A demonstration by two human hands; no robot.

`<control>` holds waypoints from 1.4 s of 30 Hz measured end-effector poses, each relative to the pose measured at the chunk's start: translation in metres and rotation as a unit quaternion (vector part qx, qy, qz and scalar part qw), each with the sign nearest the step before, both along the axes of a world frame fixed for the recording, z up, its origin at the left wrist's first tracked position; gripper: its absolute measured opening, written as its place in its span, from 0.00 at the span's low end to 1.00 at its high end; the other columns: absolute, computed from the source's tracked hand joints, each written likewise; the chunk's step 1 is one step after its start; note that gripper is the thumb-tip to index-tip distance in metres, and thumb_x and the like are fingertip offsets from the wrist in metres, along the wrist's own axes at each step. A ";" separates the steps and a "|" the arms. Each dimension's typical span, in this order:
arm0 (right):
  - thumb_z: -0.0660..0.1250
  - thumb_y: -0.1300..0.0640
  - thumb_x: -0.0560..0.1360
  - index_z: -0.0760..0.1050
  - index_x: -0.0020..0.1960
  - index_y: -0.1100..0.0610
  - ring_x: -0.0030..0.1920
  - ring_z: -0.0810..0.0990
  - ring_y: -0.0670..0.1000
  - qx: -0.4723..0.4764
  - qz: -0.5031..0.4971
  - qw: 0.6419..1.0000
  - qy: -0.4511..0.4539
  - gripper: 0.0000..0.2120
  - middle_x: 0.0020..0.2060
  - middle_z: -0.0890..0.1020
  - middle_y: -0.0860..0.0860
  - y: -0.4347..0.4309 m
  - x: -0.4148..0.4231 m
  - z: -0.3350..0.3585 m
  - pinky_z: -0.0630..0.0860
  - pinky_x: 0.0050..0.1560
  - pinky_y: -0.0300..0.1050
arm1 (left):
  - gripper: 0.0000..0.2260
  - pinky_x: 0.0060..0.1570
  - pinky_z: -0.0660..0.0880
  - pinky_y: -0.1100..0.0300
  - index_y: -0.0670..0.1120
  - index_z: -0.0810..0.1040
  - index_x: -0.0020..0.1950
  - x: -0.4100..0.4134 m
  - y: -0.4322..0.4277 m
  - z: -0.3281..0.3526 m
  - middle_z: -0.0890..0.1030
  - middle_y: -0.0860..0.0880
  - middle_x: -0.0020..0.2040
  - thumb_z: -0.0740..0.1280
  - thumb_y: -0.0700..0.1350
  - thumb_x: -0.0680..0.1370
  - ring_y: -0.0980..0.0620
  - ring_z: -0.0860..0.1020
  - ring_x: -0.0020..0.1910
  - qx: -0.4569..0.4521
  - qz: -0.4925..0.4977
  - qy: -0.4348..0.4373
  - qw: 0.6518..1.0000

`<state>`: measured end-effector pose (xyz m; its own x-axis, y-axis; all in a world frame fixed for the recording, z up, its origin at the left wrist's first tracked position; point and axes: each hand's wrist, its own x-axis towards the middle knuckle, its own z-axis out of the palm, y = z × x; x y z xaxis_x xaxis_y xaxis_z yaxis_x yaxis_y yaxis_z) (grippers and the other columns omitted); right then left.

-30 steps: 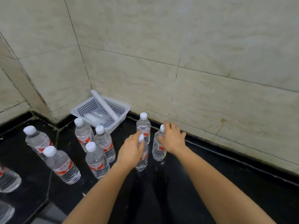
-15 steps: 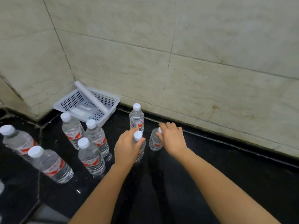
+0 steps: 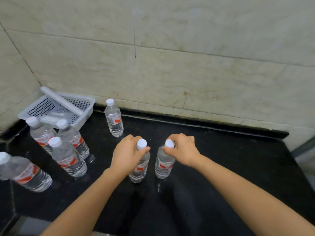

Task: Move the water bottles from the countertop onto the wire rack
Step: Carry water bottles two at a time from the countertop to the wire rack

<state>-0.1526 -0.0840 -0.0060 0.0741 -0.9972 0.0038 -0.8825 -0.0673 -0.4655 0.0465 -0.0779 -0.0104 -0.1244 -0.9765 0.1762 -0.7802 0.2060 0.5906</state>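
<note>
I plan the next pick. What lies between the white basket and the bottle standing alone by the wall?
Nothing: in the head view, only bare black countertop shows between the white basket and that lone bottle.

soft even light, faint glare on countertop (image 3: 221, 159), wide-angle bending at edges

Basket (image 3: 80, 106) in the countertop's (image 3: 221, 159) back-left corner, bottles (image 3: 68, 157) before it.
</note>
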 end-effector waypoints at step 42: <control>0.70 0.51 0.71 0.76 0.37 0.61 0.30 0.70 0.47 -0.287 -0.295 0.911 0.025 0.13 0.30 0.78 0.52 0.278 -0.735 0.228 0.66 0.33 0.44 | 0.13 0.40 0.77 0.59 0.65 0.80 0.32 -0.770 0.143 0.231 0.81 0.61 0.29 0.76 0.46 0.66 0.63 0.78 0.32 -0.038 -0.310 0.352 0.882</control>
<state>-0.8879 0.1940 0.2219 -0.4597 -0.6981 0.5489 -0.8632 0.2059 -0.4610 -0.7231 0.0650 0.2201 -0.4641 -0.7419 0.4840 0.0508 0.5233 0.8507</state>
